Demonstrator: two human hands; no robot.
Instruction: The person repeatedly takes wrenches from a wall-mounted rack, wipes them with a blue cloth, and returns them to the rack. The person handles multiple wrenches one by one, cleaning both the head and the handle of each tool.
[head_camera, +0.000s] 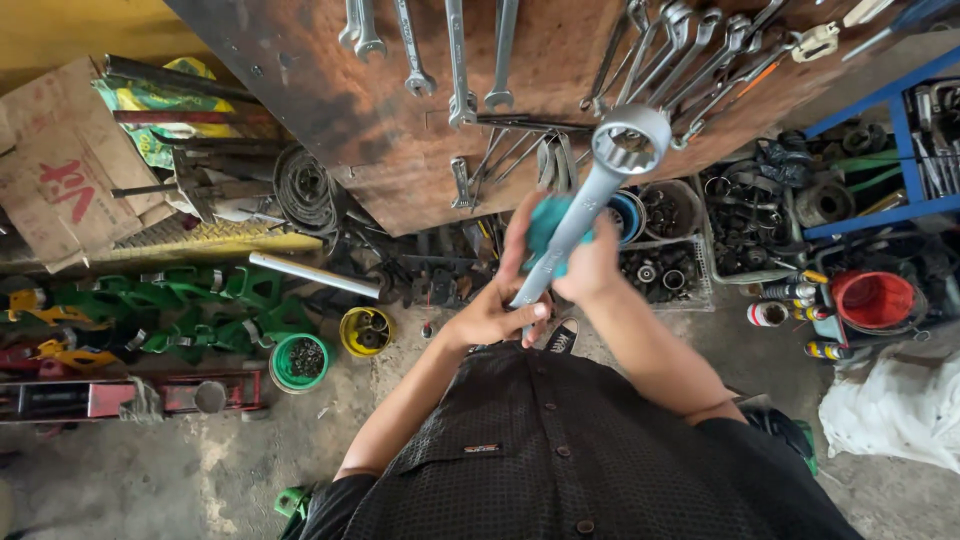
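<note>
Left hand (490, 318): clamped around the ring spanner (590, 195) handle's low end, steadying it upright.
Right hand (585, 265): wraps teal cloth (550, 225) around the shaft, ring end at twelve o'clock.

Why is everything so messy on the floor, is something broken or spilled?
Nothing looks spilled or broken. The floor is crowded with parts in tubs, like the green tub and yellow tub. The wrenches on the board hang at mixed angles. The left hand and right hand hold a big wrench with a teal cloth.
</note>
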